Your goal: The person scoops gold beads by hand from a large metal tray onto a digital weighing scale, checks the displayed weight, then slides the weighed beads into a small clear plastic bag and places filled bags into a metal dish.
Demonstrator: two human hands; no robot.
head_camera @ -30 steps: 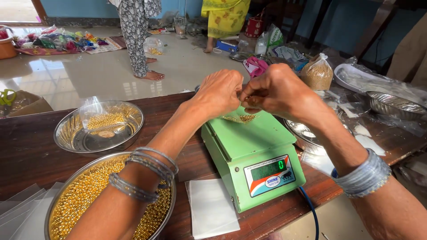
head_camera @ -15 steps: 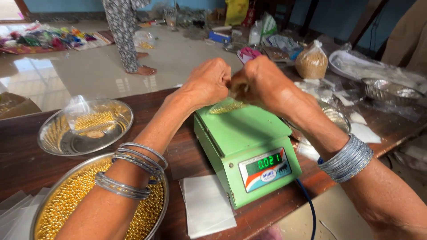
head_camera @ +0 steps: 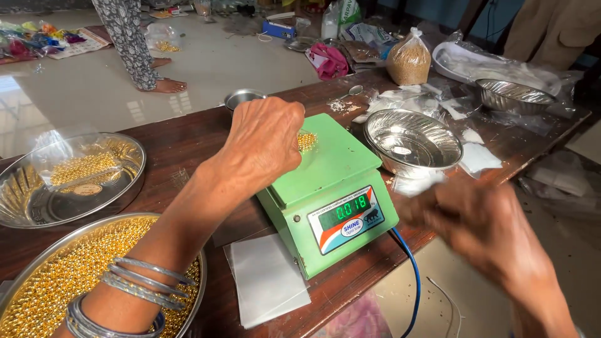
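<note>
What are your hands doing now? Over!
Left hand closed on a small bag of gold beads, resting on the green scale. Right hand blurred, off the scale, empty as far as shows. Nothing in the way.

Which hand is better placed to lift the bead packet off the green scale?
Left. The left hand already rests on the gold bead packet atop the green scale. The right hand is blurred, off the table's front edge, away from the platform.

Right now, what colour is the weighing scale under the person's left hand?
Light green; the scale shows best in the head view, with the left hand over its platform.
</note>
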